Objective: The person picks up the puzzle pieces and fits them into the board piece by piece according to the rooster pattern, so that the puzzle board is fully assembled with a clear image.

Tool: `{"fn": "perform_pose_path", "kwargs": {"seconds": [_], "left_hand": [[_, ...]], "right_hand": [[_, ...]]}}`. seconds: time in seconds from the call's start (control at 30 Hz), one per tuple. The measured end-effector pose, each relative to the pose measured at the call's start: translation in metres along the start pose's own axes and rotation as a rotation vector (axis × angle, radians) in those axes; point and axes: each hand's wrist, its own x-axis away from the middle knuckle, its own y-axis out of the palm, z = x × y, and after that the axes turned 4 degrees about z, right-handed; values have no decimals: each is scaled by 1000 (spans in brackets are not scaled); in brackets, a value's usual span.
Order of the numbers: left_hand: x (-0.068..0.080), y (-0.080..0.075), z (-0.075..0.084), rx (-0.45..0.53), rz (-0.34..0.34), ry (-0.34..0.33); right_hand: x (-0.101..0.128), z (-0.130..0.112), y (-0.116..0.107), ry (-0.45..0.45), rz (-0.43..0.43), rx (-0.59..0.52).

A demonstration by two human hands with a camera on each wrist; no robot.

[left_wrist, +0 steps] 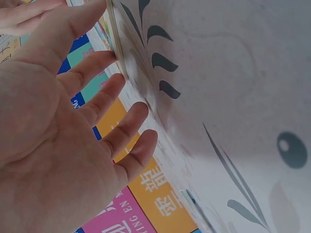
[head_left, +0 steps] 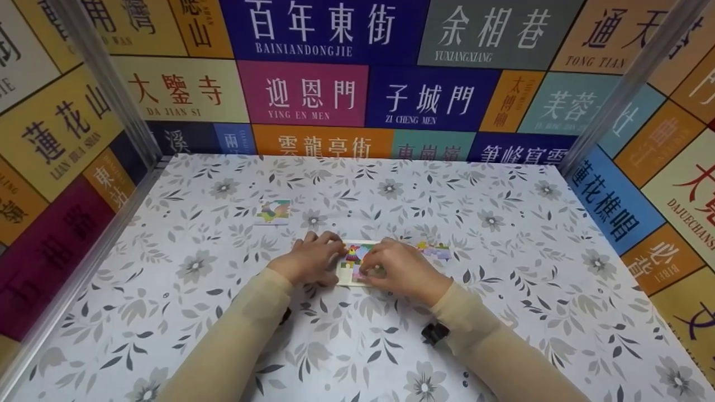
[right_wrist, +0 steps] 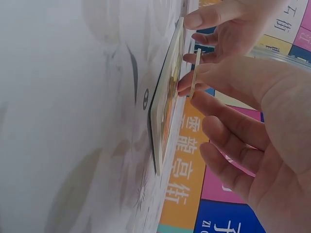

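Note:
A small jigsaw puzzle board (head_left: pixel 344 277) with a pale raised rim lies mid-table, partly filled with colourful pieces. My left hand (head_left: pixel 310 259) rests along its left side. In the left wrist view, the thumb and nearest fingertips of the left hand (left_wrist: pixel 63 111) touch the board's edge, fingers spread and loosely bent. Above the board, my right hand (head_left: pixel 403 271) pinches a thin puzzle piece (right_wrist: pixel 196 73) between thumb and index finger. In the right wrist view this piece is seen edge-on, so its picture is hidden. Both hands cover parts of the board in the head view.
Loose puzzle pieces (head_left: pixel 437 251) lie just right of the board. Farther back on the left lies a colourful picture card or piece group (head_left: pixel 273 212). The table (head_left: pixel 391 346) has a floral cover, with sign-printed panels (head_left: pixel 310 95) around the back and sides.

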Motion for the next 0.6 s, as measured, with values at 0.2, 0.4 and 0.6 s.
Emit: {"fn": "perform_pose_path", "kwargs": {"seconds": [0.2,0.4,0.6], "left_hand": [[-1,1,0,-12,8,8],[-1,1,0,10,15,15],[1,0,0,16,13,10]], "right_hand": [[-6,-3,4,-39,-18,-9],[-13,-4,8,-36,-46,-15],[-15,-5,14,-50,-63,-4]]}}
